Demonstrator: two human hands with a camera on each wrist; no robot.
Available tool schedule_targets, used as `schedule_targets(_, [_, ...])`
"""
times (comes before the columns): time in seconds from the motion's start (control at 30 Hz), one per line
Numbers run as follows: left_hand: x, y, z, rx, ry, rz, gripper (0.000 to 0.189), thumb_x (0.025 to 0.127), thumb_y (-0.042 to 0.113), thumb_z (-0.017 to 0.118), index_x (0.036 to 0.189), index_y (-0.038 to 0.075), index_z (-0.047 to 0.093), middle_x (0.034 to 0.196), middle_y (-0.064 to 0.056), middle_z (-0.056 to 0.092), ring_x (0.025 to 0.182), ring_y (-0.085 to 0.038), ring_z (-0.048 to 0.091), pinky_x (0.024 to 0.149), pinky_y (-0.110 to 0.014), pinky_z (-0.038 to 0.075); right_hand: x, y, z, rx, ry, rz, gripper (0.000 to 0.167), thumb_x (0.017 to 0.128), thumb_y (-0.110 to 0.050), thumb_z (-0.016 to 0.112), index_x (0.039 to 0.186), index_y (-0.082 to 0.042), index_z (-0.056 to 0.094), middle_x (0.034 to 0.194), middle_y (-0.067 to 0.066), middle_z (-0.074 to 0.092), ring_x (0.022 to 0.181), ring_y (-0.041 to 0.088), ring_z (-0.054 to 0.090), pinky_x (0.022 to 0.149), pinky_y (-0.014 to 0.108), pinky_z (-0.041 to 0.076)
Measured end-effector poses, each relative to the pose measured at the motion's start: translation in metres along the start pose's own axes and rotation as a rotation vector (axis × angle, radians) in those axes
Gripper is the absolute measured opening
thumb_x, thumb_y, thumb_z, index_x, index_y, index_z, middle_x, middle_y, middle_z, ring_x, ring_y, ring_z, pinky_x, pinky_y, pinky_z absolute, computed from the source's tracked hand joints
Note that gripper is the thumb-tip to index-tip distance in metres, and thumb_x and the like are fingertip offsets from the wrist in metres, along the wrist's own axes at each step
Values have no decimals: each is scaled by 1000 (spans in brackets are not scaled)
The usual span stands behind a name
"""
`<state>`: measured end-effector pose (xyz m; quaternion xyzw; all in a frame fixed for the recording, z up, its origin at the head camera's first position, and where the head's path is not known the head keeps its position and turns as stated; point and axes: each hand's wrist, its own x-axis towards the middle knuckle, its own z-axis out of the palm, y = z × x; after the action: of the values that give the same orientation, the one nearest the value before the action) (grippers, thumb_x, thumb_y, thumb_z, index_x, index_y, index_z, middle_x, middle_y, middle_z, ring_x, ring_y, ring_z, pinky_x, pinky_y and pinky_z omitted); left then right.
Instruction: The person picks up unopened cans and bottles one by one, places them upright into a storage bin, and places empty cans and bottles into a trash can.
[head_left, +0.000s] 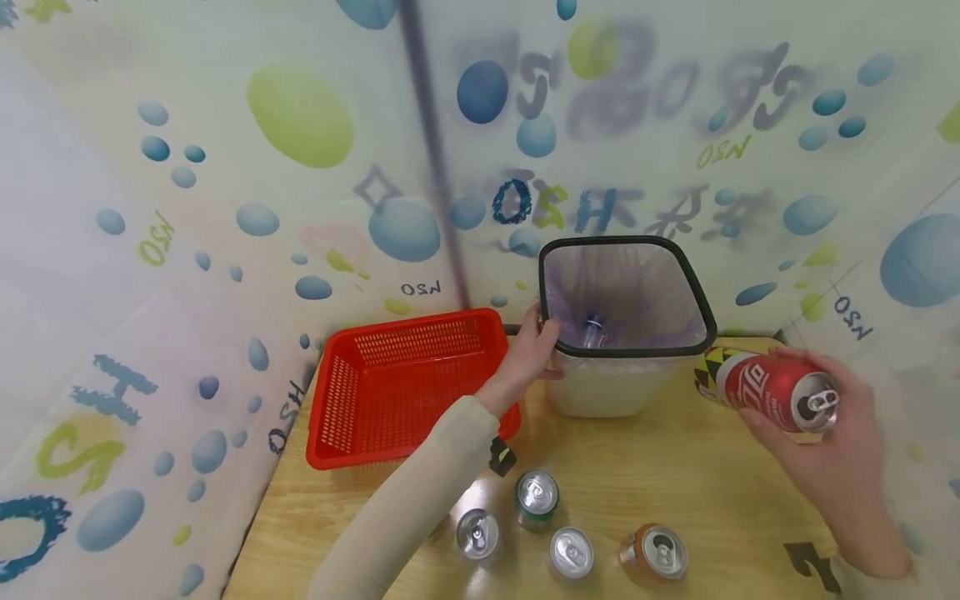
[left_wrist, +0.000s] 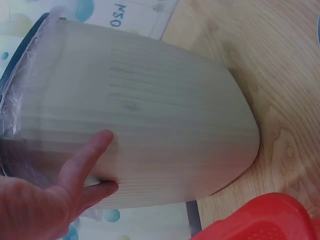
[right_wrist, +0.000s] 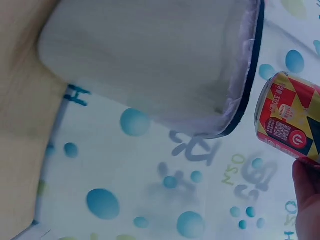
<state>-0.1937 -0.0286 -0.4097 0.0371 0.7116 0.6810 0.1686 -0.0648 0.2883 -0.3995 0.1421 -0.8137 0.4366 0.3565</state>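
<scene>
A white trash bin (head_left: 607, 387) with a black rim and a clear liner stands near the back of the table. My left hand (head_left: 528, 350) holds the bin at its left side, thumb by the rim; in the left wrist view its fingertips (left_wrist: 105, 137) touch the bin wall. To the right of the bin, my right hand (head_left: 832, 433) grips a red soda can (head_left: 772, 387), tilted, its opened top toward me. The right wrist view has the same can at its right edge, apart from the rim. Inside the bin lies a clear plastic bottle (head_left: 593, 332).
A red plastic basket (head_left: 408, 450) sits left of the bin. Toward the front stand a green can (head_left: 537, 498), silver-topped cans (head_left: 477, 534) (head_left: 572, 553) and an orange can (head_left: 654, 553). Patterned sheeting (head_left: 337, 208) rises behind and beside the wooden table (head_left: 720, 492).
</scene>
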Motion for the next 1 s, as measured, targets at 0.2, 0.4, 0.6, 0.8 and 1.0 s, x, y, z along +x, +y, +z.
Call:
schedule_targets(0.2, [0,-1,0,-4,10,-1,66,109,37,44,166,18,16,162,-14,36,140,-36,47,89,-54,59,28,-11,19,23,20,-72,96,86,-57,77,141,14,42,139,5,63,125,6,54,99,12,42])
schedule_targets(0.4, [1,-1,2,3,18,-5,67,108,39,43,166,18,16,163,-15,35,141,-35,46,86,-54,60,48,-13,37,32,27,-90,98,87,-62,74,140,14,41,139,3,62,125,5,54,99,12,43])
schedule_targets(0.6, [0,0,1,4,22,-11,69,109,41,44,167,19,14,166,-13,32,143,-35,45,87,-54,60,62,-12,52,62,2,23,74,84,-5,83,146,3,45,139,-4,61,122,7,54,90,8,46])
schedule_targets(0.8, [0,1,1,9,14,-9,69,109,39,44,167,19,13,166,-12,31,143,-35,45,87,-53,60,76,-9,70,23,0,112,76,82,0,83,149,-6,46,137,-1,63,112,0,57,82,6,46])
schedule_targets(1.0, [-1,2,1,17,16,-10,68,109,37,43,167,18,14,166,-13,31,143,-36,45,87,-54,59,86,-8,85,-44,-72,218,77,88,-20,82,154,-13,43,133,18,62,100,-6,54,75,3,43])
